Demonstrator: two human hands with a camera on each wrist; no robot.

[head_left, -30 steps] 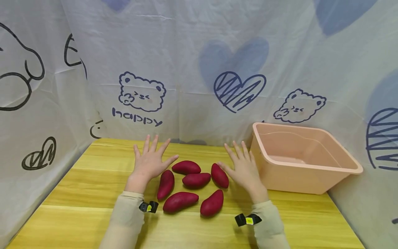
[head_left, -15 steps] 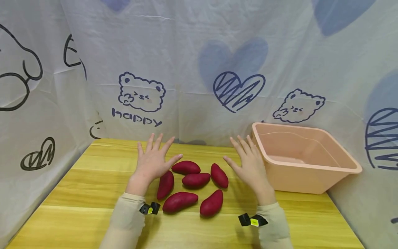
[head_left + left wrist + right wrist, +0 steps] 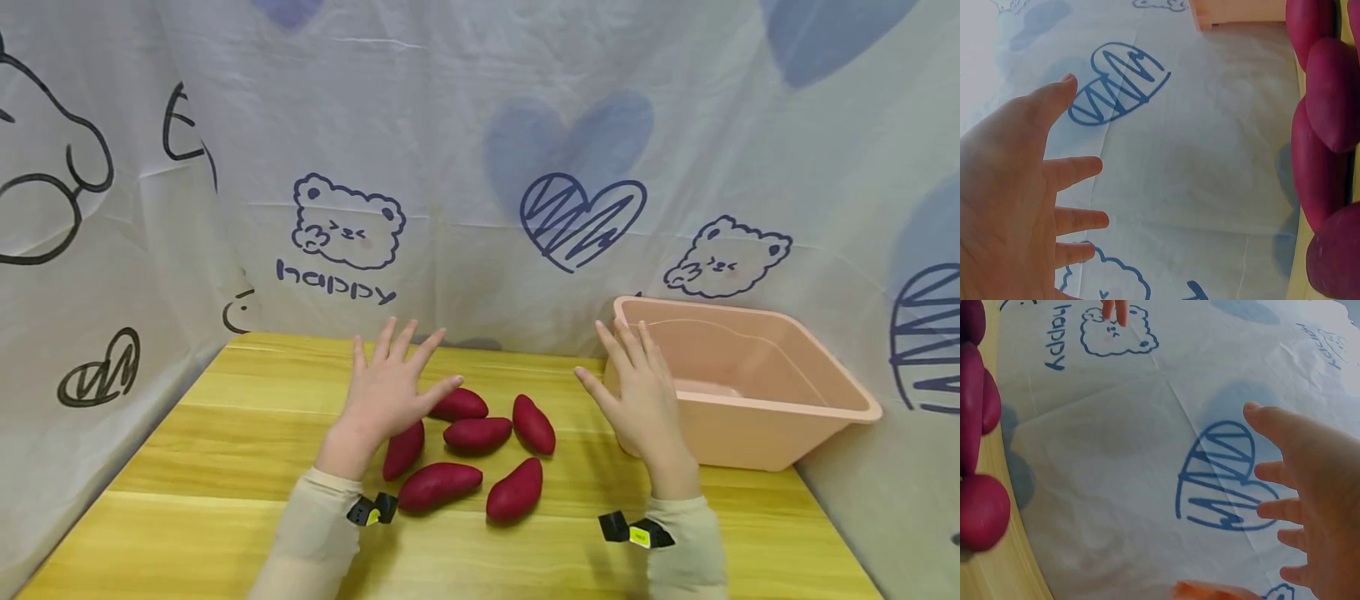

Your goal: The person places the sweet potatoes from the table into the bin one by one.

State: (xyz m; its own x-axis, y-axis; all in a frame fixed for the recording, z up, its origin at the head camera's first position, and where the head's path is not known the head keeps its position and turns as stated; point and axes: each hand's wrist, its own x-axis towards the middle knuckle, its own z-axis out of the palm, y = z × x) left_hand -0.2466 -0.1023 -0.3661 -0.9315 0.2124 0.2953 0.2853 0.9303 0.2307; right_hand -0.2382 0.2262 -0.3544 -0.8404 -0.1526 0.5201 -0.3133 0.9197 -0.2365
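We see left hand and right hand flat, fingers spread wide, holding nothing. Six smooth oval purple sweet potatoes lie between them on the glossy wooden table; pink plastic tub at 3 o'clock.

A pale white fabric backdrop printed with navy bears, scribbled hearts and the word "happy" hangs behind and beside a yellow wooden plank table, evenly and softly lit.
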